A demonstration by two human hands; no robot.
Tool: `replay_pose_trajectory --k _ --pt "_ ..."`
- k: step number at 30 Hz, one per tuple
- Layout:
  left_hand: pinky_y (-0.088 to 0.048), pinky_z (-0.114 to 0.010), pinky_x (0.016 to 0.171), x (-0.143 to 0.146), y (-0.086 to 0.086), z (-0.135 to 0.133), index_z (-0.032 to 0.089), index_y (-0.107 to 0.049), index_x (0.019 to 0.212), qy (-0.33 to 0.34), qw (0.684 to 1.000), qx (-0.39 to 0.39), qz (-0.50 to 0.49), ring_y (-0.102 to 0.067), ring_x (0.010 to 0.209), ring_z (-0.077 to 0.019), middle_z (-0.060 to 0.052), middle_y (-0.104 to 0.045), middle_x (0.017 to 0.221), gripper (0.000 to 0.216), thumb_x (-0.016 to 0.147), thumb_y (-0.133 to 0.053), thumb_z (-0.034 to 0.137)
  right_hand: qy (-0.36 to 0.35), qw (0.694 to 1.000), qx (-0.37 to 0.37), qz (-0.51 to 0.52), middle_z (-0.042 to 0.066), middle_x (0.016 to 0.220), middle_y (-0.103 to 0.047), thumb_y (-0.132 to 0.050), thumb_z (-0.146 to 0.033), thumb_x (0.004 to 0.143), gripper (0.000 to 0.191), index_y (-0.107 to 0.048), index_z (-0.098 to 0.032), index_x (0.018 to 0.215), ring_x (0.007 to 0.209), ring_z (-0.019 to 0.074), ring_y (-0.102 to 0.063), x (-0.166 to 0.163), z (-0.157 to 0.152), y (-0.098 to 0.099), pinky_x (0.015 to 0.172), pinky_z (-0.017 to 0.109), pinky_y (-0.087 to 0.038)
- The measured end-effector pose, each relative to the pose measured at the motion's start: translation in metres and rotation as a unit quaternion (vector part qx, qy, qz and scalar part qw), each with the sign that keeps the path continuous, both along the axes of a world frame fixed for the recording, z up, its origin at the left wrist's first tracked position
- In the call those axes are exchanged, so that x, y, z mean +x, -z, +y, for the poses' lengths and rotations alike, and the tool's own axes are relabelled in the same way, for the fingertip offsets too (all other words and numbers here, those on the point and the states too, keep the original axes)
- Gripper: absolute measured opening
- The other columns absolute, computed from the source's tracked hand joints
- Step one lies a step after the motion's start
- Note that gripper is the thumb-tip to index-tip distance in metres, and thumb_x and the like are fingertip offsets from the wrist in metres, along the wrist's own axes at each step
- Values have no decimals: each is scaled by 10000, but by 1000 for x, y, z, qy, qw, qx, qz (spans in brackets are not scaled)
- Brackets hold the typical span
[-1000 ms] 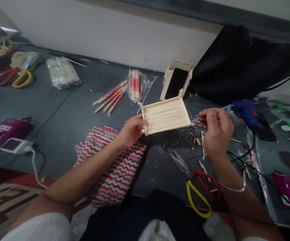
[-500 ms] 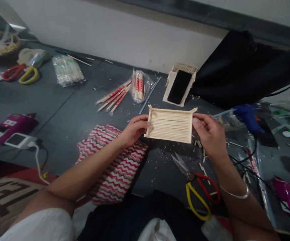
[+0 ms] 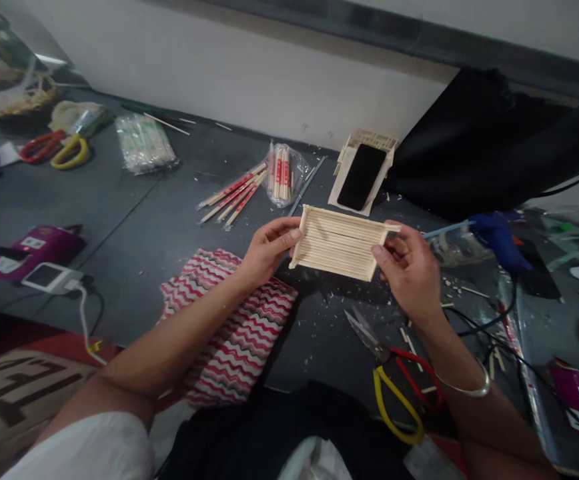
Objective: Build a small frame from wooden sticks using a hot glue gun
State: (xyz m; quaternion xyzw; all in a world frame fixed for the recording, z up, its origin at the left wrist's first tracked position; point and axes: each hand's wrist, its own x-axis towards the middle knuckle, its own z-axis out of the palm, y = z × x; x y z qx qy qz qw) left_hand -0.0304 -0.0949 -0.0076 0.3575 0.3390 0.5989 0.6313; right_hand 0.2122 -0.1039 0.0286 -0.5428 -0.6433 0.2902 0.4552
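Observation:
A small rectangular panel of pale wooden sticks (image 3: 342, 243), laid side by side with a raised border, is held up above the dark table. My left hand (image 3: 272, 248) pinches its left edge, thumb on the front. At the other end my right hand (image 3: 409, 267) grips the right edge, thumb on the lower right corner and fingers partly hidden behind. Below the panel lie scissors (image 3: 384, 353) with one red and one yellow handle, blades apart. A folded cloth with red and white zigzags (image 3: 239, 333) lies under my left forearm.
Paper-banded stick bundles (image 3: 234, 193), a bagged bundle (image 3: 280, 175) and a black phone (image 3: 362, 177) lie behind. A blue glue gun (image 3: 497, 240) and its cable are at right. Left are a purple power strip (image 3: 34, 250), a bag of sticks (image 3: 144, 143) and more scissors (image 3: 57, 148).
The panel has tilted, its right end now lower and turned. My right hand has shifted left, and its thumb now overlaps the panel's right edge. The whole view has shifted slightly.

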Motion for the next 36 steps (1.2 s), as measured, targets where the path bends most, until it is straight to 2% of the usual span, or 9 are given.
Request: replay_pose_trajectory --k 5,11,16,21,24,28,31,33,36 --pt "-459 -211 565 1 4 1 195 -827 899 4 1000 22 12 -551 571 -86 14 -700 686 390 638 -963 450 5 1000 7 -8 49 956 -762 -703 -362 847 373 -597 -246 1186 842 233 -753 3 4 5 675 384 -644" --pt "-470 -212 568 0 1 -1 195 -822 947 5 998 59 20 -555 565 -82 13 -699 666 356 713 -924 443 22 1000 -7 -14 110 1055 -759 -672 -425 865 453 -587 -214 1257 829 270 -753 6 7 11 506 334 -597" --pt "-488 -233 608 0 -2 -2 213 -826 965 -5 998 69 12 -611 651 -111 -24 -773 795 342 713 -919 425 15 1000 9 11 103 1103 -759 -676 -401 866 403 -590 -224 1217 1009 287 -761 5 8 12 696 386 -671" --pt "-522 -263 684 -1 1 1 226 -834 978 -14 1000 28 -1 -681 741 -147 -36 -811 896 343 687 -921 386 17 999 -35 29 43 868 -751 -716 -427 831 467 -570 -219 1222 702 225 -739 3 7 8 479 310 -600" --pt "-531 -264 704 -2 3 4 218 -831 979 -20 1000 11 -17 -701 785 -155 -40 -814 925 324 682 -906 322 17 995 -72 59 12 786 -728 -728 -439 815 494 -553 -221 1223 601 198 -692 3 7 8 432 298 -567" --pt "-552 -260 728 -4 4 7 194 -810 985 -54 998 7 -29 -720 862 -166 -60 -803 968 304 686 -857 219 35 991 -77 108 33 837 -747 -722 -460 817 512 -536 -231 1236 703 233 -728 2 8 12 441 302 -575" --pt "-550 -221 675 -5 2 5 189 -796 891 -95 995 -6 -38 -697 737 -120 -22 -771 825 217 678 -835 181 41 988 -72 130 66 942 -766 -720 -482 819 583 -510 -248 1309 800 265 -748 1 9 12 471 327 -600" --pt "-547 -207 632 -3 0 2 184 -780 813 -81 995 -16 -47 -667 643 -98 2 -739 723 152 672 -837 188 42 987 -67 137 82 1000 -769 -724 -501 814 617 -507 -258 1337 864 289 -750 -1 8 11 492 351 -617" --pt "-558 -224 602 5 -3 -8 166 -779 796 12 999 -31 -42 -661 585 -106 -2 -730 670 160 680 -866 233 40 985 -70 153 90 1044 -773 -735 -516 796 610 -531 -256 1308 903 301 -750 -4 6 9 503 363 -629"
